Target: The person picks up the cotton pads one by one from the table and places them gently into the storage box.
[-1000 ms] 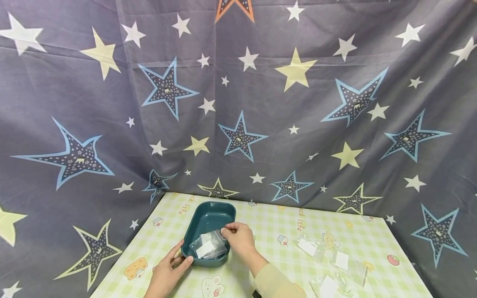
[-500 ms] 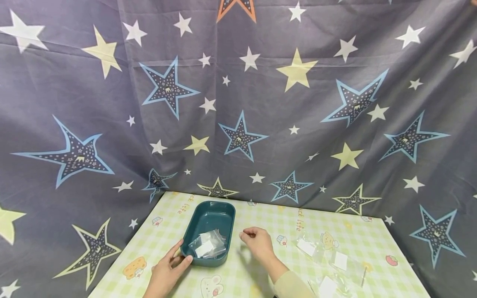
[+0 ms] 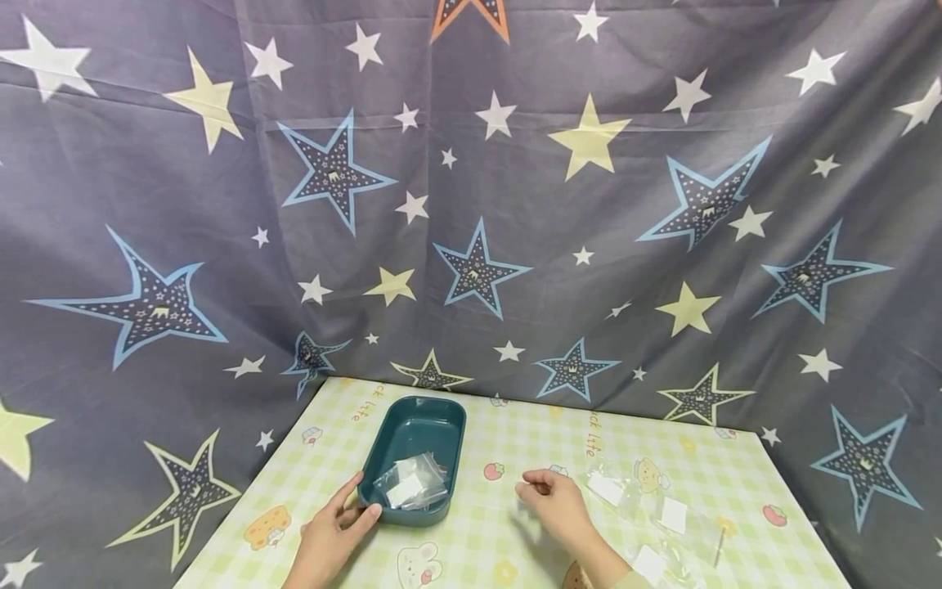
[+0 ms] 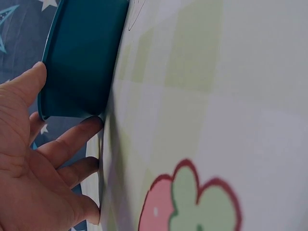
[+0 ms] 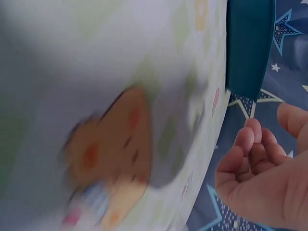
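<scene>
In the head view a dark teal rectangular container (image 3: 423,519) stands on the table, left of the middle. Small clear plastic bags (image 3: 406,489) with white patches lie overlapped at its near end. My left hand (image 3: 331,536) rests against the near left corner of the container. In the left wrist view its thumb touches the rim, and the spread fingers (image 4: 77,137) reach the base and the tabletop. My right hand (image 3: 558,507) is over the table to the right of the container, its fingers loosely curled. The right wrist view shows thumb and fingers apart, with nothing visible between them.
Several clear bags with white patches (image 3: 673,515) lie at the right of the table, with a thin stick (image 3: 719,546) beside them. A green checked cloth (image 3: 508,523) covers the table. Behind stands a dark star-patterned curtain (image 3: 530,204).
My right hand has let go of a clear bag in the container and moved away to the right. My left hand and the container stay in place.
</scene>
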A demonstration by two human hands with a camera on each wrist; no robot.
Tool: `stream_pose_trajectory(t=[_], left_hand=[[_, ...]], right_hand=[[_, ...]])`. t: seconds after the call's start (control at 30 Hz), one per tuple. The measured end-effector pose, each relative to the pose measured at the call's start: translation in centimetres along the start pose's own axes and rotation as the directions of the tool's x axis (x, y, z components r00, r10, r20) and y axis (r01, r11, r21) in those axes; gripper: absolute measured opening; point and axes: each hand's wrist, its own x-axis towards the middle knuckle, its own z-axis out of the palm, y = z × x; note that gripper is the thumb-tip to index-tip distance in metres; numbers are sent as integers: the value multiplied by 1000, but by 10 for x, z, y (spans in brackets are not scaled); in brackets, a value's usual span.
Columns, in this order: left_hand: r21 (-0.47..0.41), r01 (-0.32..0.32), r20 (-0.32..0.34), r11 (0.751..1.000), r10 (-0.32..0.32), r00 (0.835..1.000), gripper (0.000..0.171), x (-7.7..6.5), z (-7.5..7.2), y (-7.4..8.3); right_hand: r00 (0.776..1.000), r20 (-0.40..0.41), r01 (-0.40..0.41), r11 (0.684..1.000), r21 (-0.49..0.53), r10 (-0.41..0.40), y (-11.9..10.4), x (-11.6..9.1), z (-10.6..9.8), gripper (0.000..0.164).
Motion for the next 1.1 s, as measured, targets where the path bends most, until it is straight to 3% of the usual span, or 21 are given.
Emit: stream_pose_trajectory(t=[0.33, 0.6, 0.83, 1.1], left_hand=[[12, 6, 7, 1000, -6, 1000, 86, -1, -3, 2], [-3, 3, 8, 1000, -3, 1000, 86, 0, 2, -1], [-3, 0, 20, 1000, 1, 1000, 85, 1, 1, 0], [7, 5, 24, 1000, -5, 1000, 86, 0, -1, 2]], right_hand=[[998, 17, -58, 998, 6, 58, 15, -30, -41, 50], [991, -89, -112, 990, -87, 104, 31, -48, -72, 48], [975, -125, -205, 954, -218, 181, 65, -61, -119, 53], [957, -187, -268, 922, -279, 221, 91, -74, -177, 66]])
